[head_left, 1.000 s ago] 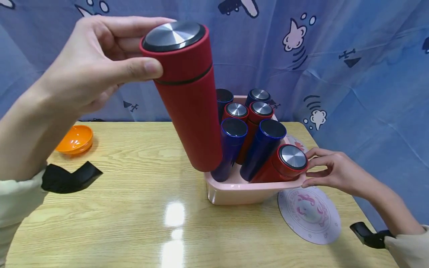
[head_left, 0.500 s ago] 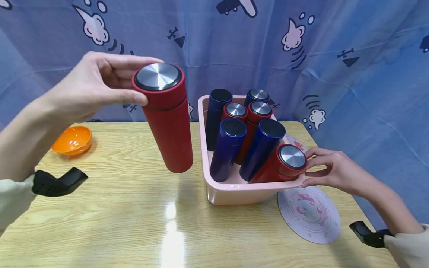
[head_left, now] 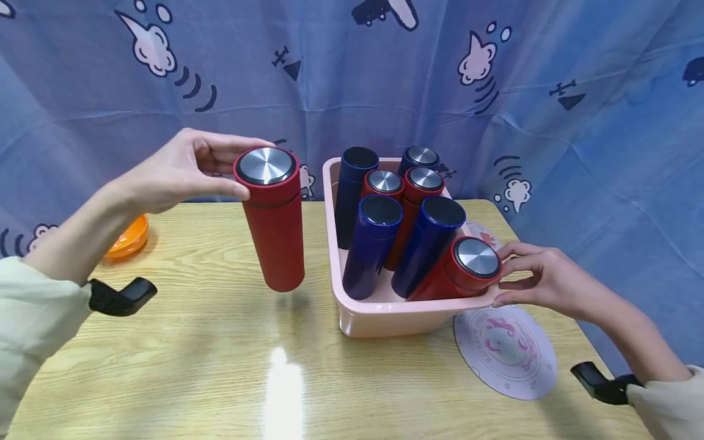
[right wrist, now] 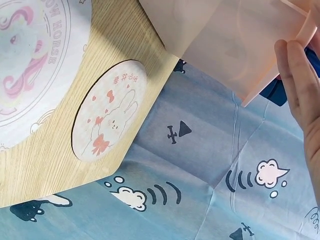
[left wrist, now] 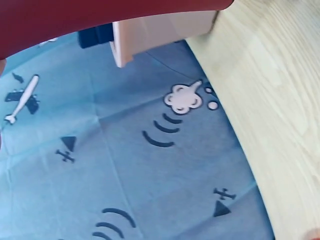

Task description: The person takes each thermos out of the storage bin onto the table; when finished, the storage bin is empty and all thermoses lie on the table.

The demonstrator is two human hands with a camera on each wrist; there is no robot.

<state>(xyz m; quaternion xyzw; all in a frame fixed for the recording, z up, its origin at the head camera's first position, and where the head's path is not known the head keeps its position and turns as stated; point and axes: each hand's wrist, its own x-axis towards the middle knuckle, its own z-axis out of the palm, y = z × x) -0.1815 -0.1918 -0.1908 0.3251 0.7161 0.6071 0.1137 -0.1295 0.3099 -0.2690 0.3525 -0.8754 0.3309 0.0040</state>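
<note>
Backdrop: blue cartoon-print curtain [head_left: 577, 110] | Furniture: light wood-grain table [head_left: 192, 360] | Light: overhead glare spot on tabletop

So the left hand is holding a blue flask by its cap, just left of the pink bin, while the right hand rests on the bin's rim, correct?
Not quite: the flask in the left hand is red, as the head view shows. It does hang left of the pink bin, and the right hand rests at its rim.
</note>
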